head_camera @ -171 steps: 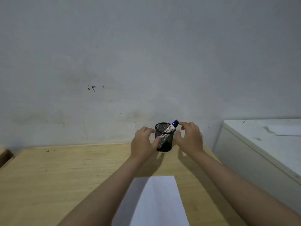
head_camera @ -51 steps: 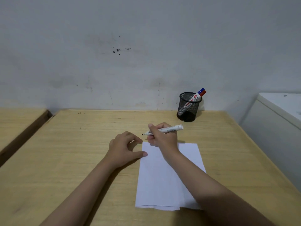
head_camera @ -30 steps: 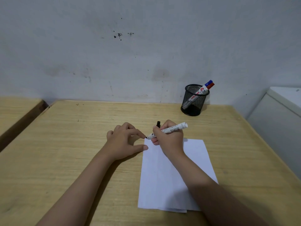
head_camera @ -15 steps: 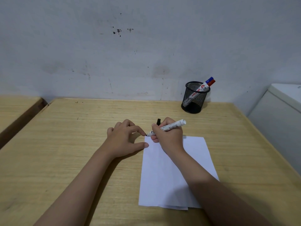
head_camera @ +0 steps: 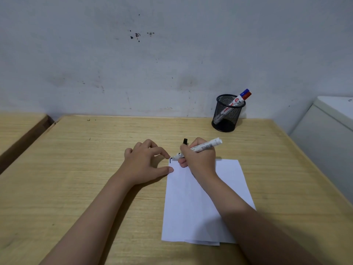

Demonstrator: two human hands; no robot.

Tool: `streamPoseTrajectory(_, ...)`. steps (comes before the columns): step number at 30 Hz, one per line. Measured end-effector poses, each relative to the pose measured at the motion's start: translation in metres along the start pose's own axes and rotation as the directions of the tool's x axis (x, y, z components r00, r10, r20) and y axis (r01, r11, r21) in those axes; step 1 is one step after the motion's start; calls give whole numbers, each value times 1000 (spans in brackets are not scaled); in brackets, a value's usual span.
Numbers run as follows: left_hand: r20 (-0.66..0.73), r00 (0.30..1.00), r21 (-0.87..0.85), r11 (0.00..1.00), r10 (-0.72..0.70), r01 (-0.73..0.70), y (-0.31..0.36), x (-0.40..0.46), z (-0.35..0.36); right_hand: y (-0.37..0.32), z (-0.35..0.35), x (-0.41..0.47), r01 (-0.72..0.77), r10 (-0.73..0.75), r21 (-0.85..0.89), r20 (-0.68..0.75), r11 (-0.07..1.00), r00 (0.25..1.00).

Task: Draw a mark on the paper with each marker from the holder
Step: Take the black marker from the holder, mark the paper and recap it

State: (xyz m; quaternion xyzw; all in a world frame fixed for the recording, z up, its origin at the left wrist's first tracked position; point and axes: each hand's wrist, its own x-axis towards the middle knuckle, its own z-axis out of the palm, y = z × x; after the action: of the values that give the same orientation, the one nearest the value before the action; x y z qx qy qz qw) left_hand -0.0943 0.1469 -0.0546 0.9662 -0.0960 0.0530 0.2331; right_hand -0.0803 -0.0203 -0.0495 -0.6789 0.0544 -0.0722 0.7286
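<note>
A white sheet of paper (head_camera: pixel 206 203) lies on the wooden desk (head_camera: pixel 76 169). My right hand (head_camera: pixel 198 159) grips a white marker (head_camera: pixel 204 147), uncapped, with its black tip at the paper's far left corner, where a short dark mark (head_camera: pixel 170 160) shows. The black cap (head_camera: pixel 185 141) stands on the desk just behind that hand. My left hand (head_camera: pixel 147 161) rests on the desk, its thumb and forefinger touching the paper's left edge. At the back right stands a black mesh holder (head_camera: pixel 228 113) with two markers (head_camera: pixel 241 97) leaning in it, one blue-capped and one red-capped.
A grey wall (head_camera: pixel 172 54) runs along the desk's far edge. A white cabinet (head_camera: pixel 328 134) stands beside the desk on the right. A second wooden desk (head_camera: pixel 17 131) sits at the left across a narrow gap.
The marker's tip has come down onto the paper's far left corner and a short dark mark has appeared there. My left hand stays on the paper's edge.
</note>
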Motion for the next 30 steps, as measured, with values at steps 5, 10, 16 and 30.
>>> streamPoseTrajectory(5, 18, 999, -41, 999, -28, 29, 2, -1, 1, 0, -4, 6, 53, 11, 209, -292, 976, 957)
streamPoseTrajectory(10, 63, 994, -153, 983, -91, 100, 12, 11, -1, 1, -5, 10, -3, 123, 329, -347, 944, 930)
streamPoseTrajectory(16, -56, 998, -175, 984, 26, -36, 51, 50, 5, -21, -15, 13, -69, 225, 483, -273, 873, 935)
streamPoseTrajectory(30, 59, 998, -896, 440, -24, 64, 97, 38, -21, -63, -82, -33, 161, -107, 232, -229, 959, 967)
